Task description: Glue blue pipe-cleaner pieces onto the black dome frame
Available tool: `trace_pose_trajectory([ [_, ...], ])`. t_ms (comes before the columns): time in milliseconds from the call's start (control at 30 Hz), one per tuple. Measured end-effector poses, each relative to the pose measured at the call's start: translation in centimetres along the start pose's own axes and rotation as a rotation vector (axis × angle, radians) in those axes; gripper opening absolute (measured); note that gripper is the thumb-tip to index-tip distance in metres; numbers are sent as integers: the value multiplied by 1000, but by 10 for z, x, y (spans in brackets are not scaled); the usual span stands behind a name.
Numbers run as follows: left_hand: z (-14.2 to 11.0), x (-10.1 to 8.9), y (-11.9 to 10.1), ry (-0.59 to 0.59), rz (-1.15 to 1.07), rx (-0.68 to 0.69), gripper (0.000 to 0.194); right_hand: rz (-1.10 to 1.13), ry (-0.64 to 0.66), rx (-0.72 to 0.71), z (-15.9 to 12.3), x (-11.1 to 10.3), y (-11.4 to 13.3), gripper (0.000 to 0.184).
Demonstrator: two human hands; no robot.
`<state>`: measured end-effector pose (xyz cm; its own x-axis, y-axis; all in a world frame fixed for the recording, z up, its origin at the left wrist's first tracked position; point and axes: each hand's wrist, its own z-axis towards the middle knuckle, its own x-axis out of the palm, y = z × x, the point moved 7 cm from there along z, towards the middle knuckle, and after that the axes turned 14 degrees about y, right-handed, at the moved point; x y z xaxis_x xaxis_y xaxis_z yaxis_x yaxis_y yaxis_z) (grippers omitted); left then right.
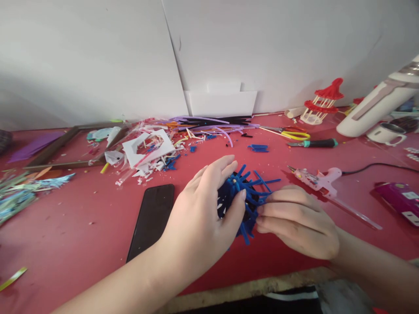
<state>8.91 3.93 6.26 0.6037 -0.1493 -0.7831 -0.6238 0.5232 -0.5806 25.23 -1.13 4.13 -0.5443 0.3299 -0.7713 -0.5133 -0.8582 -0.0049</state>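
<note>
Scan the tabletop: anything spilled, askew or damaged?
Yes: loose scraps are strewn beside the brown frame, ungathered, around a white sheet with an uneven hole. The glue gun lies on its side, not upright. The blue piece is too covered by the left hand and right hand to judge.

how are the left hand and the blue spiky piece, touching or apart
Touching. The head view shows the left hand wrapped around the blue spiky piece, its thumb laid against the near stems.
</note>
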Motion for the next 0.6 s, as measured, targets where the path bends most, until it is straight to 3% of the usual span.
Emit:
trace_pose_trajectory([
  [600,0,-1,1,-6,-34,6,33,-112,-72,12,-8,4,3,13],
])
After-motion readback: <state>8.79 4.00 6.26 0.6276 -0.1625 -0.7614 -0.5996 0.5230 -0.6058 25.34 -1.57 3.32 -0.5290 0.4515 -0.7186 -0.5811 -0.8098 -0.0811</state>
